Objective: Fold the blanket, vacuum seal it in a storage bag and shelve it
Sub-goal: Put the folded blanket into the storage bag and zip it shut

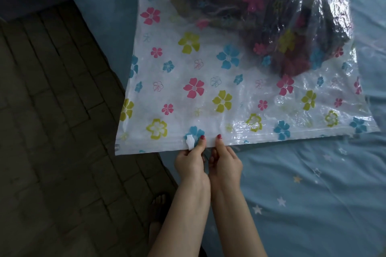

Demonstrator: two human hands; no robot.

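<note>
Both hands grasp the bag's [208, 81] near edge at the bed's [313, 183] left edge: left hand [191, 160] pinches the clip [190, 142], right hand [225, 162] beside it. The blanket [261, 12] sits inside.

Top edge chops off the far end of the storage bag [208, 94], so part of the dark blanket [240, 6] inside is out of shot. Fingers of the left hand [191, 161] and right hand [225, 162] curl under the bag's edge, hidden. Bed [313, 194] runs off right.
</note>
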